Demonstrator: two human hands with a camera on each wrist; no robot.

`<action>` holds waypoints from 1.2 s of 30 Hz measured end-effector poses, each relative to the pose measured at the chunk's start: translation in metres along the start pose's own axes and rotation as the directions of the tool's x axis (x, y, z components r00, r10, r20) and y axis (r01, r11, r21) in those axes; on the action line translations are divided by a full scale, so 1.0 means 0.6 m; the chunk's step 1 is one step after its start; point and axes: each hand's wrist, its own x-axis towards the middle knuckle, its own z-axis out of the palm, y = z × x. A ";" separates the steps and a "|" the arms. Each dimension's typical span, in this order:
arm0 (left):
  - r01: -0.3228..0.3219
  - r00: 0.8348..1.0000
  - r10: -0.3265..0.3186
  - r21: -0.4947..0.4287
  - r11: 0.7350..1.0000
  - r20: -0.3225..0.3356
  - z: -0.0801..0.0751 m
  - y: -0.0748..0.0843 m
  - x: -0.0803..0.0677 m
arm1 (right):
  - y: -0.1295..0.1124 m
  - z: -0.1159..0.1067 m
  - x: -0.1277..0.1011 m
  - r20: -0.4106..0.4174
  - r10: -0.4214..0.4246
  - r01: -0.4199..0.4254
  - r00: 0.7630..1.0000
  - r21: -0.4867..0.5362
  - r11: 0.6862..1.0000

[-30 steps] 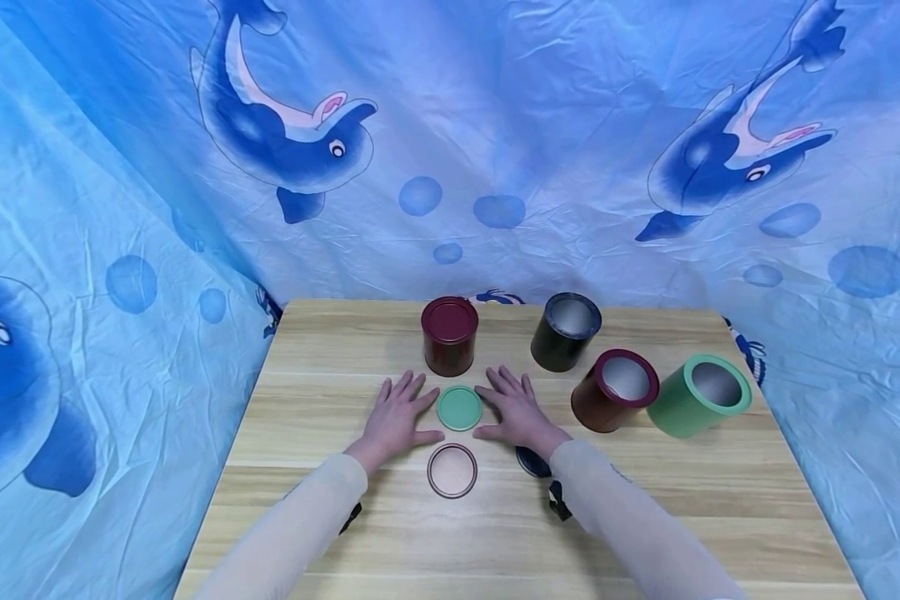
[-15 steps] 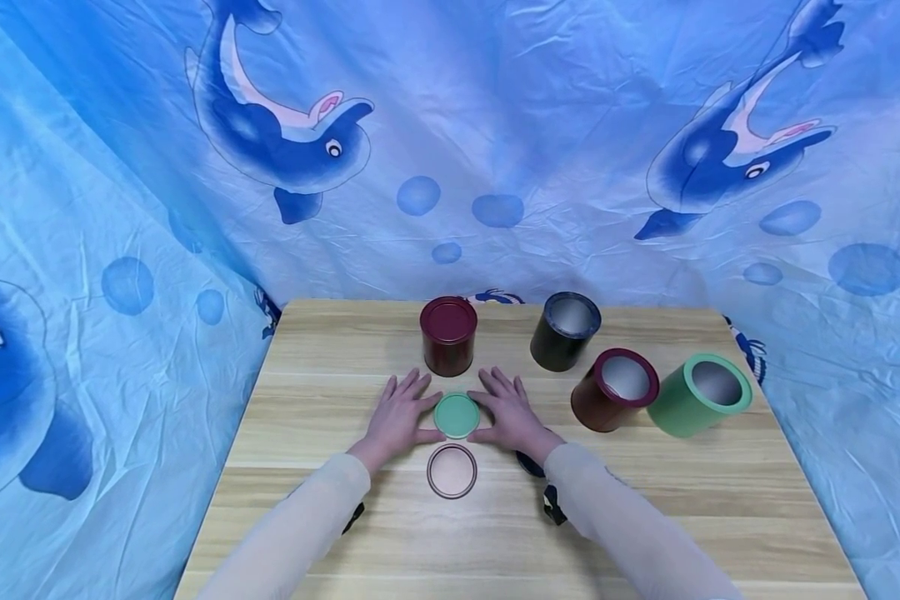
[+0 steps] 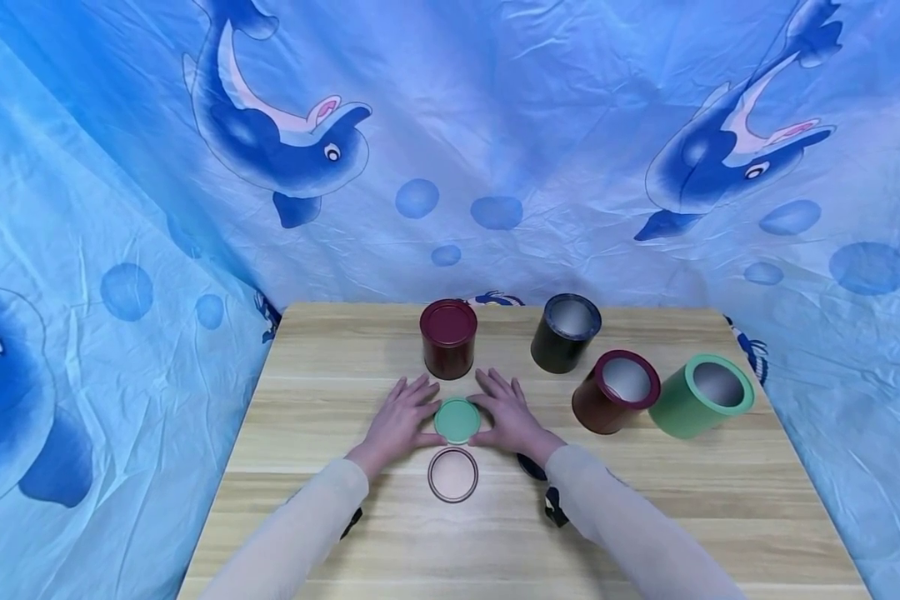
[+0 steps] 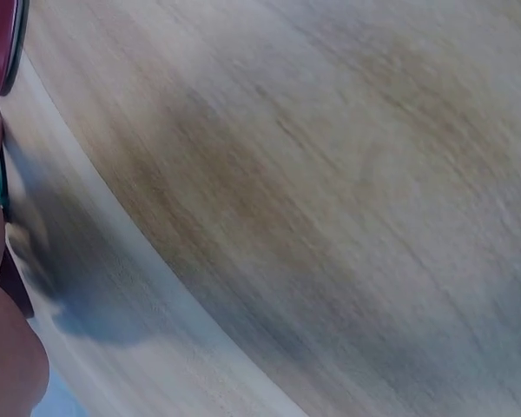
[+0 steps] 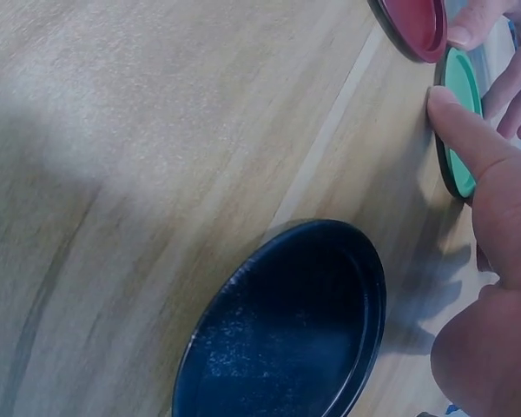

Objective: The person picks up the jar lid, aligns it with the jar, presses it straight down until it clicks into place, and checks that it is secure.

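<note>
A round green lid (image 3: pixel 457 421) lies flat on the wooden table between both hands. From its left side, my left hand (image 3: pixel 399 419) touches the rim with straight thumb and forefinger. Opposite it, my right hand (image 3: pixel 515 421) rests at the other rim in the same way, its other fingers spread forward. Just nearer to me is a dark red lid (image 3: pixel 453 476), pale with glare in the head view but plainly red in the right wrist view. A black lid (image 5: pixel 286 321) lies by the right wrist, partly hidden beneath it in the head view.
Beyond the hands stands a dark red can (image 3: pixel 448 340) with its lid on. To the right are three uncovered cans: a black can (image 3: pixel 558 342), another dark red can (image 3: pixel 603 406) and a green can (image 3: pixel 682 404). A blue dolphin-print curtain (image 3: pixel 450 133) hangs behind the table.
The green lid has slid a little toward me, close to the dark red lid. Both hands have closed in on its rim and come along with it.
</note>
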 end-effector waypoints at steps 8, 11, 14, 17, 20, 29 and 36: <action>-0.031 0.999 0.031 -0.008 0.999 -0.043 0.005 -0.005 -0.006 | 0.001 0.000 -0.003 0.011 -0.016 0.016 1.000 0.027 1.000; -0.032 0.998 0.031 -0.016 0.999 -0.056 0.005 -0.008 -0.008 | 0.000 0.001 -0.002 0.005 -0.025 0.025 1.000 0.027 0.999; -0.021 0.999 0.021 -0.010 1.000 -0.049 0.006 -0.012 -0.008 | 0.000 0.001 0.000 -0.008 -0.028 0.028 1.000 0.030 0.999; -0.003 0.999 0.003 -0.004 1.000 -0.033 0.006 -0.014 -0.006 | 0.000 0.003 0.002 -0.006 -0.015 0.015 1.000 0.030 0.999; 0.007 1.000 -0.007 0.001 1.000 -0.020 0.005 -0.015 -0.004 | 0.001 0.004 0.003 0.007 -0.001 0.001 1.000 0.021 1.000; -0.047 0.998 0.047 0.010 0.999 -0.031 0.003 -0.014 0.001 | 0.002 0.003 0.003 0.001 -0.004 0.004 1.000 0.014 1.000; -0.078 0.994 0.080 0.031 0.996 -0.076 0.007 -0.019 -0.002 | 0.002 -0.001 0.004 0.015 -0.023 0.023 1.000 0.010 1.000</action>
